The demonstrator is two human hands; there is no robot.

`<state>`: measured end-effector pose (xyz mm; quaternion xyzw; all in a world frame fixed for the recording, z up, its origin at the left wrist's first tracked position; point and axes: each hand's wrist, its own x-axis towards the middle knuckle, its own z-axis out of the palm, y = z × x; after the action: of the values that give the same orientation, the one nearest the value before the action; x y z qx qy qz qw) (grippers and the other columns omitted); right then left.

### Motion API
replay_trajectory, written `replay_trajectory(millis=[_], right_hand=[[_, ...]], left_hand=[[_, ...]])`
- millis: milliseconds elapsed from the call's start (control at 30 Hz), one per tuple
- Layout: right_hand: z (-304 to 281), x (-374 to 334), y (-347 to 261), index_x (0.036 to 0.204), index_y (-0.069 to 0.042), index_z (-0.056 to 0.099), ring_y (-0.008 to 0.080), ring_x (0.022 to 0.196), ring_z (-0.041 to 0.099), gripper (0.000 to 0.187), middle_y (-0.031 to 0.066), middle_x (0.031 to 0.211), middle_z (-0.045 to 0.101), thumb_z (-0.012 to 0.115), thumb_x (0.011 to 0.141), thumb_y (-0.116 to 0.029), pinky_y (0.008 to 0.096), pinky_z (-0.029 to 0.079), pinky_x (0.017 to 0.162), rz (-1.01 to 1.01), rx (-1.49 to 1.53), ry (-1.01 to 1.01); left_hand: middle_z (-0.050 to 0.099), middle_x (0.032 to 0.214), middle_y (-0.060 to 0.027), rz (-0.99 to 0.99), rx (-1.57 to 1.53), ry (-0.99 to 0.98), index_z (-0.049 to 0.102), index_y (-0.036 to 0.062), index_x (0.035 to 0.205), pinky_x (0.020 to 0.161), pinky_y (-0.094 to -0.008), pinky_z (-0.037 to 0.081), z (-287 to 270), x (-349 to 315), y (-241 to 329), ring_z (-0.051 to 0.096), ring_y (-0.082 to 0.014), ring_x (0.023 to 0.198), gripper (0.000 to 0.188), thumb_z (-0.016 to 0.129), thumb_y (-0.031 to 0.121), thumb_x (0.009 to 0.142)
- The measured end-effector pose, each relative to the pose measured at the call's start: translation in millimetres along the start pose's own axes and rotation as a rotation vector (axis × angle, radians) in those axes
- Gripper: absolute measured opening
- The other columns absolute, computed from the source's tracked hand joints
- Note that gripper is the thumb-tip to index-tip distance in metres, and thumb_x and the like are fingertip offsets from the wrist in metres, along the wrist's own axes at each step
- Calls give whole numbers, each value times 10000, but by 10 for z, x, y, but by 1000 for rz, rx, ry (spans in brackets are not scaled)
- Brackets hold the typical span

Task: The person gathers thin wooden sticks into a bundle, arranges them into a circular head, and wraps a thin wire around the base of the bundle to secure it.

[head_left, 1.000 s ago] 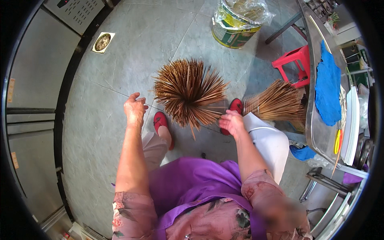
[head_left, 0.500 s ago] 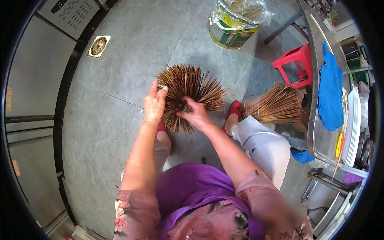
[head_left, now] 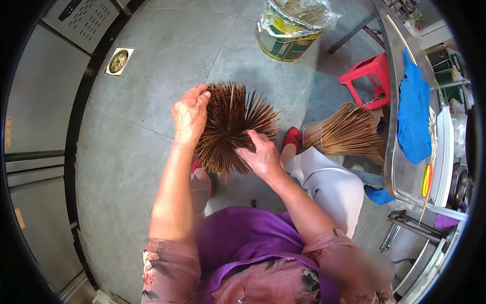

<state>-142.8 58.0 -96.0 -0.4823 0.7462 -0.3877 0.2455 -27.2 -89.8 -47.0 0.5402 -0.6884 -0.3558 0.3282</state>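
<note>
A thick bundle of thin brown skewers is held upright in front of me, its tips fanned out around a dark hollow in the middle. At its far left edge, my left hand has its fingers curled and its thumb pressed against the outer skewers. My right hand grips the near right side, with thumb and forefinger reaching into the hollow. The lower part of the bundle is hidden beneath the spread tips. To the right, a second bundle of lighter brown skewers lies beside my red shoe.
A green and yellow bucket lined with clear plastic stands farther off. A red stool is by the metal table, which bears a blue cloth and a yellow-and-red handled tool. Steel cabinets line the left side.
My left hand has shifted slightly left and up along the bundle's edge. The right hand has drawn back a little from the middle, and the bundle has tilted, showing more of its hollow.
</note>
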Motion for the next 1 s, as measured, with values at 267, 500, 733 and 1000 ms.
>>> replay_trajectory(millis=[267,500,733,1000], right_hand=[[-301,541,-362,943,33,525,321,630,558,292,198,695,557,616,727,-142,383,438,568,-196,21,126],[-44,924,-412,857,25,563,300,574,562,176,187,619,551,553,754,-117,343,433,532,-135,423,-2],[-11,733,-327,648,-15,504,339,592,548,142,160,631,538,534,733,-124,401,438,529,-349,-140,-4],[-56,466,-312,769,-17,531,331,726,569,129,153,759,564,543,731,-140,433,454,628,-198,-329,-189]], left_hand=[[597,788,-120,254,438,-103,618,62,763,686,-351,444,54,-94,-217,564,-290,771,112,565,160,746],[601,841,-133,149,439,-238,634,72,858,733,-349,448,-81,-148,12,571,-297,804,169,582,172,732],[603,792,-73,-167,-107,18,570,-65,978,724,-255,427,-468,-54,31,545,-127,757,276,548,80,744],[625,807,-99,-185,97,46,583,-15,998,710,-269,439,-666,-299,38,577,-157,745,301,557,87,716]])
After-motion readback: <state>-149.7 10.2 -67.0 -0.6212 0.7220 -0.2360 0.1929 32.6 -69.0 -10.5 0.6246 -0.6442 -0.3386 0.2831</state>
